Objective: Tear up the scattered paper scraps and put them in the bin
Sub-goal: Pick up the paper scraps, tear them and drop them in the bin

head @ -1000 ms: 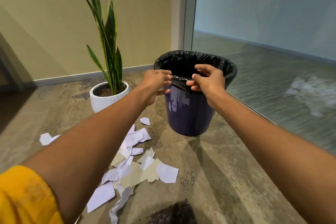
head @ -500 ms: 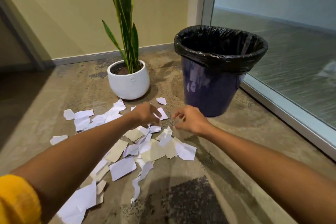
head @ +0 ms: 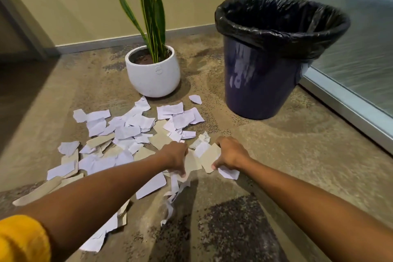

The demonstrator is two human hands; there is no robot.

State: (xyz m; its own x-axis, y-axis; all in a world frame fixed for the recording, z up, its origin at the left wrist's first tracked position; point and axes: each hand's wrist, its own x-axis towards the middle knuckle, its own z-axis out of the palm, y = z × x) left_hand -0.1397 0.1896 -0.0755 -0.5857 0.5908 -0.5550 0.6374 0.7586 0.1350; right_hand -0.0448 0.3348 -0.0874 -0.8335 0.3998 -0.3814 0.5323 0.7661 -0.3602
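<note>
Several white and beige paper scraps (head: 136, 127) lie scattered over the floor in front of me. A dark blue bin (head: 259, 83) lined with a black bag stands at the back right, apart from the pile. My left hand (head: 175, 156) reaches down onto the near edge of the pile, its fingers curled around a beige scrap (head: 192, 162). My right hand (head: 230, 153) is low beside it, thumb and fingers pinching another beige scrap (head: 210, 158). Both hands are well short of the bin.
A white pot (head: 153, 74) with a tall green plant stands behind the scraps, left of the bin. A glass wall with a metal bottom rail (head: 348, 110) runs along the right. A beige wall with a skirting board closes the back.
Both hands left the bin's rim, came down toward me and reached the floor. They now take hold of beige scraps at the near side of the pile.
</note>
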